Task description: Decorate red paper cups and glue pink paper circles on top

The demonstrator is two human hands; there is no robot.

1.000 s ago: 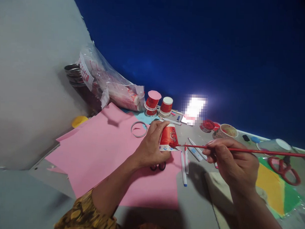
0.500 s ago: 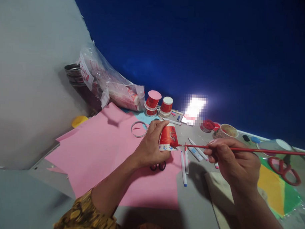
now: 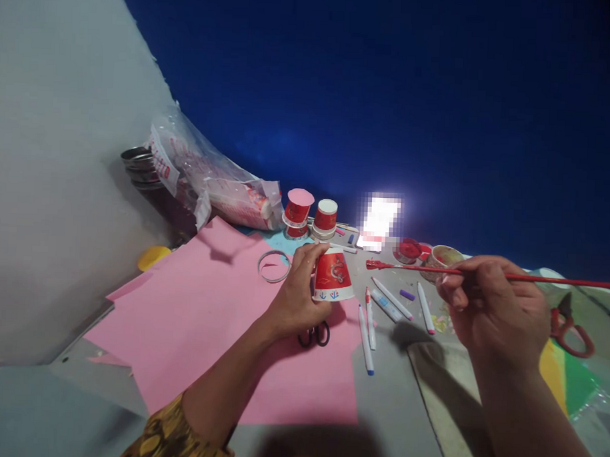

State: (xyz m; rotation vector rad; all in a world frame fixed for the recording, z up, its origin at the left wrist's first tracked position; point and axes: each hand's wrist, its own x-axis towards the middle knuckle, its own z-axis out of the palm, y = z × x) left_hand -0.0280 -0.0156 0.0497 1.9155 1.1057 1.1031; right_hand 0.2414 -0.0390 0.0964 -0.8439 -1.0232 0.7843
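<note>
My left hand (image 3: pixel 297 285) grips an upside-down paper cup (image 3: pixel 333 276), red with a dragon figure and a white band carrying small blue marks. It holds the cup above the pink paper (image 3: pixel 221 332). A long red paintbrush (image 3: pixel 413 268) lies pinched in my right hand (image 3: pixel 497 315), its red-coated tip pointing left, apart from the cup. Near the brush stands an open pot of red paint (image 3: pixel 407 250). Dark scissor handles (image 3: pixel 315 334) show below the left hand, and a roll of tape (image 3: pixel 273 266) rests on the paper beside it.
More upturned cups (image 3: pixel 326 219) stand at the back, near a plastic bag (image 3: pixel 221 192). Several markers (image 3: pixel 366 340) lie right of the pink paper. A speckled cup (image 3: pixel 441 256), red-handled scissors (image 3: pixel 571 334) and a pale cloth (image 3: pixel 449 387) are on the right.
My right hand has drawn the brush away from the cup's lower edge, to the right and up. The left hand still holds the cup, slightly shifted left.
</note>
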